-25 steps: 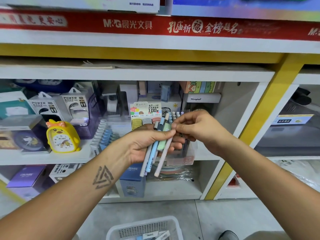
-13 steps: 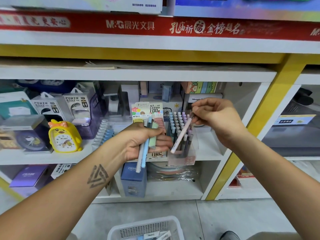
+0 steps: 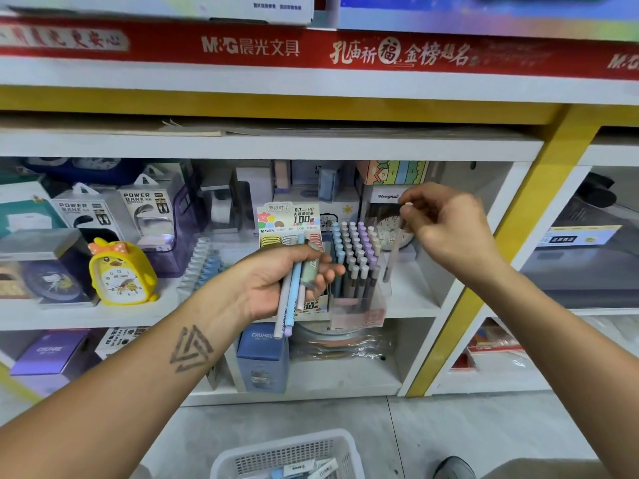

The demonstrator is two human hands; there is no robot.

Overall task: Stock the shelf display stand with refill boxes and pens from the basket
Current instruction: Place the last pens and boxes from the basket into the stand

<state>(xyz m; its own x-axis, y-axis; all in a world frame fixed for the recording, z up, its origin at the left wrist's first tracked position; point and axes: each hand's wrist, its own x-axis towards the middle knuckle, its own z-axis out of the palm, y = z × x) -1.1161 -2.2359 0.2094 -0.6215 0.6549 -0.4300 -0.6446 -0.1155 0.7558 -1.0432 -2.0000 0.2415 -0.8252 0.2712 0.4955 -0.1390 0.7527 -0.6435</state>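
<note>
My left hand (image 3: 287, 281) grips a small bundle of pastel pens (image 3: 292, 299), blue, white and green, in front of the display stand (image 3: 358, 312). The clear stand sits on the middle shelf and holds several upright pens with blue, grey and purple caps (image 3: 354, 250). Its printed header card (image 3: 289, 219) rises behind my left hand. My right hand (image 3: 446, 229) pinches the top of one pale pen (image 3: 394, 250), held nearly upright at the stand's right side, tip down beside the last row. A white basket (image 3: 345, 447) stands on the floor below, with refill boxes (image 3: 304, 470) inside.
A yellow chick alarm clock (image 3: 119, 271) and power bank packs (image 3: 145, 216) fill the shelf to the left. Blue and purple boxes (image 3: 264, 357) sit on the lower shelf. A yellow post (image 3: 491, 271) bounds the bay at right. A shoe (image 3: 454, 468) shows on the floor.
My right hand drew one pale pen out of the bundle, carried it up and right, and turned it from slanted to nearly upright over the stand's right side. My left hand sank slightly.
</note>
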